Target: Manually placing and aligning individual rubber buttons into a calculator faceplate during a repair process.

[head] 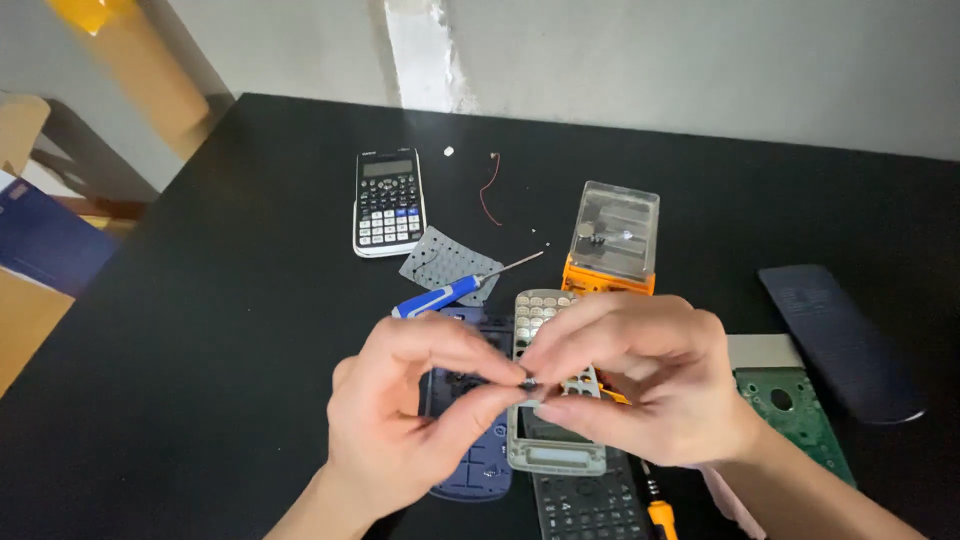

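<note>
My left hand (pixel 415 410) and my right hand (pixel 640 385) meet over the middle of the black table (pixel 200 330), fingertips pinched together on a tiny dark part (pixel 529 382). Under the hands lie a blue calculator shell (pixel 475 465) and a grey calculator front frame (pixel 550 450) with round key contacts. A blue-handled screwdriver (pixel 445 295) lies just beyond my left hand, tip pointing right. An intact black calculator (pixel 388 202) sits farther back.
A grey rubber keypad sheet (pixel 445 262) lies beside the screwdriver. A clear-lidded orange parts box (pixel 610 240) stands behind my right hand. A green circuit board (pixel 795 410), a dark blue cover (pixel 840 340) and a thin red wire (pixel 488 190) lie around. An orange-handled tool (pixel 660 515) is at the front.
</note>
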